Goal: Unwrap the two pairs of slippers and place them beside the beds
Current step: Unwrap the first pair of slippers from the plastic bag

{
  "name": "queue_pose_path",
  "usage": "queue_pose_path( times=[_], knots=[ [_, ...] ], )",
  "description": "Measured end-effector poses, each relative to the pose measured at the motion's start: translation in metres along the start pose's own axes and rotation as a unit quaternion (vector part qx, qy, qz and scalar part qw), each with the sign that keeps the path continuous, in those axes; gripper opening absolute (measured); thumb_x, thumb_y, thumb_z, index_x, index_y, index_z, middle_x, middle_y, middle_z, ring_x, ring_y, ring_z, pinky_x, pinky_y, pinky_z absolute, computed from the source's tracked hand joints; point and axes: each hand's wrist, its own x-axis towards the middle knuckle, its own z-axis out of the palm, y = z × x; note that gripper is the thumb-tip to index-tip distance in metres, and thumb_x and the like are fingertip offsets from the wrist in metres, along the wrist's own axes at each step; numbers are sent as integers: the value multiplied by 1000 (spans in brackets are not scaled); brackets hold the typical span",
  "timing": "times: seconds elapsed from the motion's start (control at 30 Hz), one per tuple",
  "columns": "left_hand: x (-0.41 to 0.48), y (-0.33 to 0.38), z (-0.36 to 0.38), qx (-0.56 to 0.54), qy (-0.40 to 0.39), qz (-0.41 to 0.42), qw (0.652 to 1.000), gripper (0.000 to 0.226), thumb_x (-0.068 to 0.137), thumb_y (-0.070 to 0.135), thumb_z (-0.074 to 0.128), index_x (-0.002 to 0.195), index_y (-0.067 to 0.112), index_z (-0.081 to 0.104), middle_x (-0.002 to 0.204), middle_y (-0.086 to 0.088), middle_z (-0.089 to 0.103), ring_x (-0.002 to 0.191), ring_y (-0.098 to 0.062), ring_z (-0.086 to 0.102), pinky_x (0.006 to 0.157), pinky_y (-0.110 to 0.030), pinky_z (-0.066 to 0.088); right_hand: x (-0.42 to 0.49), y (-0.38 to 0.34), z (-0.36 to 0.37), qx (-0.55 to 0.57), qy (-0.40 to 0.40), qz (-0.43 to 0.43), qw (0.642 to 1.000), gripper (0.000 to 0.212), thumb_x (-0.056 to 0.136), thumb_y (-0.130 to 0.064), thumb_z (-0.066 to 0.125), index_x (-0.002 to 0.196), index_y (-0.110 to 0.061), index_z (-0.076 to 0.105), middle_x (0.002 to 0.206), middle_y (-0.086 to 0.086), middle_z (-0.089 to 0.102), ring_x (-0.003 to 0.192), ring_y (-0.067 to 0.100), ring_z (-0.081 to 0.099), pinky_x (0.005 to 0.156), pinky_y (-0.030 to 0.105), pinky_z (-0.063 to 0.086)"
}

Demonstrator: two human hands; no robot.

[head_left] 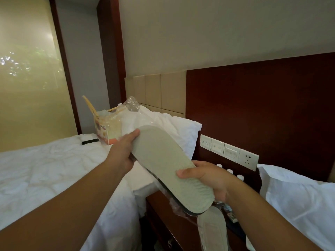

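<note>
Lower slipper (212, 230), end off-frame

Left bed (54, 169): wide sheet is lying open, bag (107, 131) is blocking beside the pillow (177, 131) | counter (159, 214) between beds: wrapped slipper (212, 227) and bottles (230, 171) are crowding it.

I find no legible text. The orange-and-white printed carton (107, 132) on the white-sheeted bed (45, 169) shows pictures, but its print is too blurred to read. The white wall switch plates (217, 147) bear small icons I cannot make out.
</note>
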Motion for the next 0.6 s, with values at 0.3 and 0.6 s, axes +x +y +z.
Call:
queue_pose_path(
  times=[0.3,0.6],
  knots=[
    [-5,-2,-10,22,-89,-65,994,71,54,51,88,115,30,60,110,-9,72,98,-31,70,79,-55,55,3,-3,3,-1,20,-20,1000,46,68,-30,86,110,-17,75,110,9,77,102,30,73,99,52,51],
    [-11,-8,6,26,-157,-61,985,60,67,25,83,121,12,61,120,-13,68,109,-30,65,94,-50,52,6,-2,2,18,44,-43,998,46,66,-30,87,109,-17,74,107,8,77,98,28,74,88,46,56]
  ],
)
